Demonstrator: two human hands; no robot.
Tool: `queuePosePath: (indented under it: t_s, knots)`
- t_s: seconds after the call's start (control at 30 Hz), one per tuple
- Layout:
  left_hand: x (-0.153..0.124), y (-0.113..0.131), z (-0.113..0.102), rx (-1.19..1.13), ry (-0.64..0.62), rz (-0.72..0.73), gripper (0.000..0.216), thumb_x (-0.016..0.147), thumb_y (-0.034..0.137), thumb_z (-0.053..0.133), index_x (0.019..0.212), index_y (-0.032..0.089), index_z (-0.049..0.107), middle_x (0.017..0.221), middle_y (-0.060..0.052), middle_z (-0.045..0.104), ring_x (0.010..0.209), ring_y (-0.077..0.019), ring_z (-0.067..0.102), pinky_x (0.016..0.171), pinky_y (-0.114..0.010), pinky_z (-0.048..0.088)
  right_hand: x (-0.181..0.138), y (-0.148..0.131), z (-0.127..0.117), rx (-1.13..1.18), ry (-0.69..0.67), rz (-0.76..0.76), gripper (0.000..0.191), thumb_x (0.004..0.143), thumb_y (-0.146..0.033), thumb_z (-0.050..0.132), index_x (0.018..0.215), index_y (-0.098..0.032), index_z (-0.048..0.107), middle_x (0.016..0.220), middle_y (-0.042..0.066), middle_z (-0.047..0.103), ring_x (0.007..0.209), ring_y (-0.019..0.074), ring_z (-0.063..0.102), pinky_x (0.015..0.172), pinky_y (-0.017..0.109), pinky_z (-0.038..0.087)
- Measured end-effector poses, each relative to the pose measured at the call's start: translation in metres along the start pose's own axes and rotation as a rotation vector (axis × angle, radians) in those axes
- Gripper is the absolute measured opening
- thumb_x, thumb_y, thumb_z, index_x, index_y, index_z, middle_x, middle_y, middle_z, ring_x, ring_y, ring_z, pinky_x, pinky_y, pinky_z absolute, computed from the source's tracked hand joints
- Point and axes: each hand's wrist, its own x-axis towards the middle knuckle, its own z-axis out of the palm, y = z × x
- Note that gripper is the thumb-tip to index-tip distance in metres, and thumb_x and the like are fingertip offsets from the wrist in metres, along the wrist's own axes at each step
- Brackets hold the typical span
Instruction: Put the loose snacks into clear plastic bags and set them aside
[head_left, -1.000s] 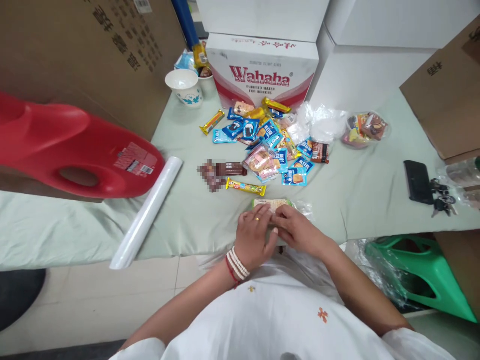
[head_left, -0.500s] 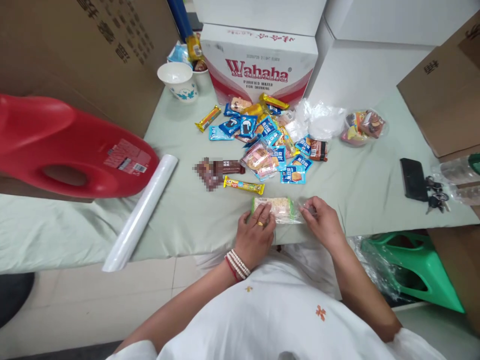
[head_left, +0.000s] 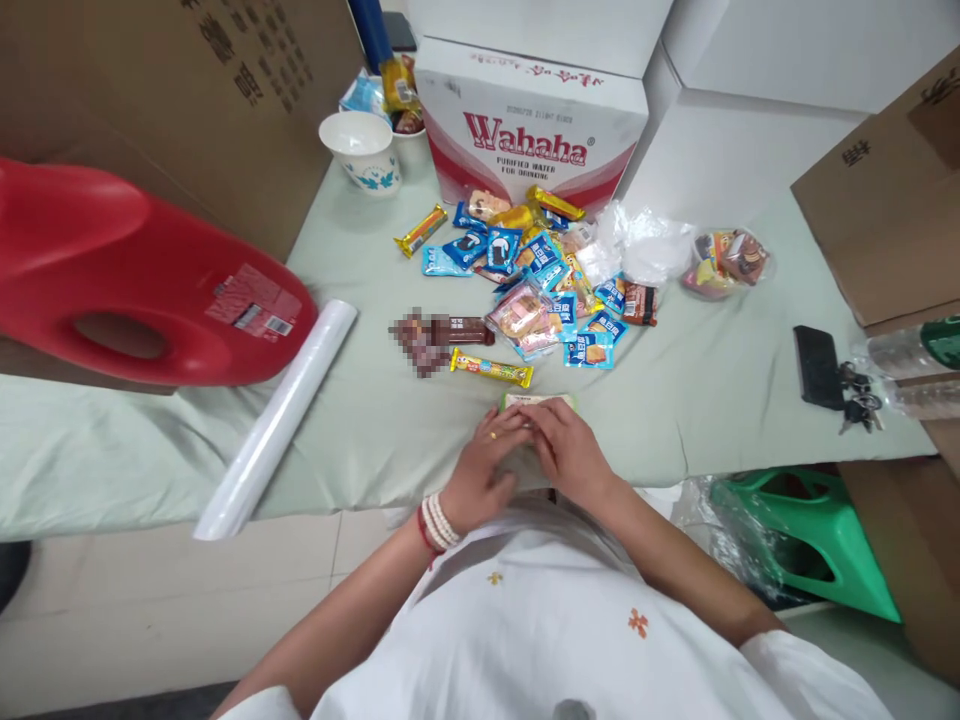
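Observation:
A packaged snack (head_left: 551, 402) with a pale wrapper and green ends lies near the table's front edge, largely covered by my hands. My left hand (head_left: 484, 470), a ring on one finger, rests its stretched fingers at the left of the pack, thumb apart and blurred. From the right, my right hand (head_left: 574, 455) reaches over the pack, fingers bent and close together, tips meeting the left fingers. What lies under those tips is hidden. Just beyond is a yellow snack bar (head_left: 491, 368), with a brown-wrapped bar (head_left: 465, 330) behind it.
Several small snack packets (head_left: 540, 255) are heaped before a Wahaha carton (head_left: 532, 150). A roll of plastic film (head_left: 277, 420) lies left beside a red jug (head_left: 150, 290). Paper cups (head_left: 361, 150) stand behind. A phone (head_left: 817, 367) and keys (head_left: 861, 400) lie right, above a green stool (head_left: 825, 540).
My right hand has moved left from the clear film at the pack's right end onto the pack, meeting my left hand. My left hand has shifted slightly left and toward me.

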Motion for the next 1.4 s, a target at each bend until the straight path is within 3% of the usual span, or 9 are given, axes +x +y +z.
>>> queuePosePath:
  t_s: [0.17,0.27,0.4,0.63,0.73,0.83,1.03,1.27,1.4]
  knots:
    - [0.000,0.004,-0.017,-0.239,0.367,-0.351,0.030,0.079,0.020,0.054,0.108,0.022,0.063,0.126,-0.012,0.070,0.135,-0.0295,0.057,0.113,-0.050,0.046,-0.019,-0.008,0.018,-0.285,-0.009,0.000,0.046,0.096,-0.024,0.062,0.141,-0.017,0.056,0.131,0.019,0.056,0.111,0.0310,0.052,0.094,0.046,0.050]
    - [0.013,0.017,-0.015,-0.162,0.294,-0.542,0.031,0.085,0.032,0.060,0.114,0.022,0.062,0.119,-0.010,0.072,0.113,-0.0268,0.067,0.106,-0.049,0.050,-0.013,-0.016,0.026,-0.406,0.007,0.046,0.045,0.095,-0.028,0.067,0.137,-0.016,0.058,0.126,0.020,0.057,0.108,0.0323,0.050,0.092,0.046,0.050]
    - [0.029,0.032,-0.012,-0.356,0.279,-0.601,0.034,0.081,0.037,0.066,0.111,0.022,0.061,0.117,-0.009,0.071,0.117,-0.0267,0.066,0.105,-0.045,0.051,0.003,-0.021,0.025,-0.507,0.003,0.089,0.032,0.096,-0.031,0.064,0.125,-0.018,0.062,0.106,0.014,0.061,0.097,0.0304,0.052,0.081,0.041,0.049]
    - [0.031,0.045,-0.019,-0.682,0.294,-0.545,0.031,0.084,0.032,0.068,0.113,0.022,0.060,0.126,-0.010,0.071,0.128,-0.0261,0.061,0.111,-0.045,0.045,0.003,-0.012,-0.009,-0.361,0.168,0.082,0.028,0.093,-0.024,0.058,0.120,-0.017,0.063,0.115,0.015,0.064,0.102,0.0285,0.058,0.083,0.039,0.052]
    - [0.035,0.037,-0.017,-0.574,0.319,-0.482,0.043,0.084,0.035,0.072,0.123,0.023,0.057,0.138,-0.012,0.064,0.136,-0.0278,0.056,0.116,-0.048,0.041,0.002,-0.001,-0.036,-0.063,0.271,0.155,0.031,0.092,-0.024,0.056,0.121,-0.021,0.064,0.118,0.012,0.064,0.097,0.0239,0.063,0.082,0.035,0.053]
    - [0.047,0.025,-0.007,-0.495,0.222,-0.452,0.070,0.080,0.040,0.079,0.140,0.024,0.049,0.155,-0.015,0.050,0.143,-0.0302,0.049,0.118,-0.049,0.040,0.004,0.011,-0.054,0.350,0.263,0.342,0.029,0.090,-0.031,0.059,0.117,-0.023,0.067,0.096,0.004,0.066,0.072,0.0174,0.058,0.067,0.030,0.050]
    - [0.070,0.028,0.016,-0.725,-0.015,-0.440,0.054,0.082,0.046,0.078,0.125,0.018,0.060,0.128,-0.011,0.070,0.118,-0.0286,0.066,0.102,-0.046,0.054,0.003,0.023,-0.045,0.948,0.217,0.540,0.039,0.089,-0.051,0.063,0.116,-0.022,0.066,0.087,0.002,0.066,0.071,0.0168,0.059,0.064,0.028,0.049]
    - [0.066,0.033,0.026,-0.745,-0.047,-0.479,0.056,0.087,0.046,0.073,0.134,0.018,0.058,0.140,-0.013,0.066,0.128,-0.0303,0.063,0.109,-0.047,0.051,-0.015,0.036,-0.021,0.718,0.289,0.511,0.049,0.089,-0.049,0.068,0.130,-0.022,0.061,0.090,0.001,0.067,0.080,0.0180,0.062,0.076,0.031,0.053]
    - [0.035,0.024,-0.002,-0.418,0.003,-0.444,0.051,0.093,0.044,0.066,0.139,0.024,0.057,0.149,-0.013,0.058,0.135,-0.0287,0.058,0.109,-0.044,0.052,-0.013,0.071,-0.069,0.619,0.439,0.526,0.046,0.087,-0.052,0.068,0.122,-0.022,0.066,0.091,0.002,0.069,0.080,0.0183,0.063,0.073,0.030,0.053]
